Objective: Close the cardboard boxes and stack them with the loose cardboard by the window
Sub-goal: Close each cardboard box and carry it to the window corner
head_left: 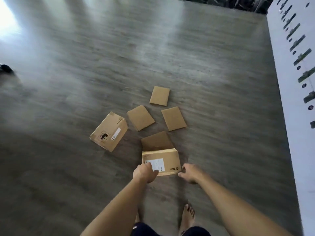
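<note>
Open box [160,161] on floor [68,167], directly ahead of feet; far flap [156,141] laid out at 12 o'clock. Left hand [144,173] at near-left corner, fingers curled on edge, likely steadying. Right hand [190,172] just beside near-right corner, fingers loosely spread, holding nothing. Closed box [109,132] at 10 o'clock. Three loose sheets [140,117] beyond, 12 o'clock. Window not identifiable.

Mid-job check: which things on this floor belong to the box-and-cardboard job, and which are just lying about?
Job:
open box, left hand on it
closed box
three loose cardboard sheets

Lying about:
dark object at left edge
white panel at right
</note>
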A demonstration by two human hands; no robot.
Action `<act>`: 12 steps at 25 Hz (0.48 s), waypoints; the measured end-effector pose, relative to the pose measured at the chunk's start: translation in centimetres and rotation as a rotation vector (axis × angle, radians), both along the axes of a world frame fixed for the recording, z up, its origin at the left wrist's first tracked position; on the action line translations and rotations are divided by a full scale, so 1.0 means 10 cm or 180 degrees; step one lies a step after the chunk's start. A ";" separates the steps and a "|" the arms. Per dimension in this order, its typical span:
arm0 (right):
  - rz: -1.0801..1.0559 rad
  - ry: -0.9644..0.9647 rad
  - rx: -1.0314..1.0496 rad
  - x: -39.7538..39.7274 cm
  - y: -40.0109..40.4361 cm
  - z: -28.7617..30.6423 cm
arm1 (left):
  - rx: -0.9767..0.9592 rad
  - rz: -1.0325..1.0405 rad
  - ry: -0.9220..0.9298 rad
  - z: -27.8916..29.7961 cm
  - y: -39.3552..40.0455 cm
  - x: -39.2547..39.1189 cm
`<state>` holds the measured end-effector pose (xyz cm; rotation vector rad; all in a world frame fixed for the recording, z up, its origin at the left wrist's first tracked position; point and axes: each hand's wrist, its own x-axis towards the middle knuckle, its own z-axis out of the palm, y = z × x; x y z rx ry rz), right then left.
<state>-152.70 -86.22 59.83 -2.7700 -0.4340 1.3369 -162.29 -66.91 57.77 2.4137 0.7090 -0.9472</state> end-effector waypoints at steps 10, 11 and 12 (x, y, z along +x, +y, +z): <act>-0.0124 -0.0197 0.0142 0.92 0.01 -2.36 | 0.0599 0.0499 -0.0215 -2.01 0.37 0.59; -0.0250 -0.0210 0.0185 0.96 0.02 -2.67 | 0.0607 0.0544 -0.0239 -2.33 0.38 0.58; -0.0407 -0.0238 0.0257 0.98 0.03 -3.05 | 0.0615 0.0556 -0.0280 -2.72 0.39 0.59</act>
